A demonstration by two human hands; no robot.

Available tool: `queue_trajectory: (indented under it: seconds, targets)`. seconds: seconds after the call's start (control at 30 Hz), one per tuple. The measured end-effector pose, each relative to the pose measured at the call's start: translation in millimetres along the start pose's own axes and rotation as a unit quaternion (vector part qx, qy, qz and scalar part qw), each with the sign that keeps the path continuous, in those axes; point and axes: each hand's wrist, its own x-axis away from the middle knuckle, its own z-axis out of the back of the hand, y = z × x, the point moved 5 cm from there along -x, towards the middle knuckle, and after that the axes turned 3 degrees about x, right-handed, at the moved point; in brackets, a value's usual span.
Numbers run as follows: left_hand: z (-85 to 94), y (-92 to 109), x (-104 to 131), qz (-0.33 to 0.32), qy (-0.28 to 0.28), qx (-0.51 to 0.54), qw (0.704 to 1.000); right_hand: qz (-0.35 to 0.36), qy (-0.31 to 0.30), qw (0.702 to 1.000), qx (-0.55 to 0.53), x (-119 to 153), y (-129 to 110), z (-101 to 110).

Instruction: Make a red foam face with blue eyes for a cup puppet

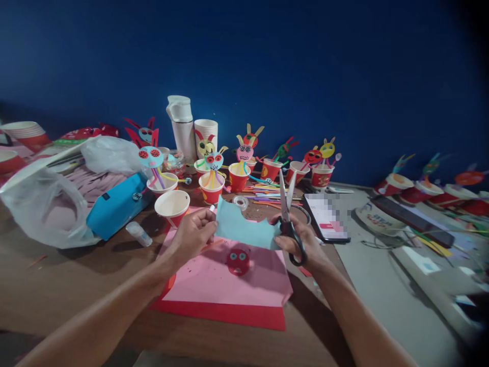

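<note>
My left hand [196, 229] pinches the left end of a light blue sheet of paper [242, 229] whose upper edge has a curved bite cut out. A small white stick-like thing shows by its fingertips; I cannot tell if it is held. In my right hand [305, 247] are black-handled scissors [286, 227], blades apart and pointing up; its thumb and fingers also touch the paper's right end. Below lies pink paper [229, 290] over a red sheet [260, 317], with a red paper face [238, 262] resting on it.
Red paper cups with paper-faced figures [212, 188] stand behind. A plain cup [172, 204], a small clear tube [138, 233] and a plastic bag [49, 214] lie left. Coloured sticks [263, 191], a tape roll [240, 203] and a phone [324, 216] sit beyond and right.
</note>
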Motion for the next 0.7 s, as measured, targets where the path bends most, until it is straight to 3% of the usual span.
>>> queue_trajectory:
  seconds: [0.33,0.7]
  targets:
    - [-2.8,-7.2,1.0,0.057,-0.021,0.072,0.996,-0.063,0.029,0.994,-0.087,-3.8,10.6,-7.0]
    - [-3.7,-11.9,0.9,0.101,-0.005,0.180,0.978,-0.005,0.120,0.986,-0.117,-6.2,8.0,-1.3]
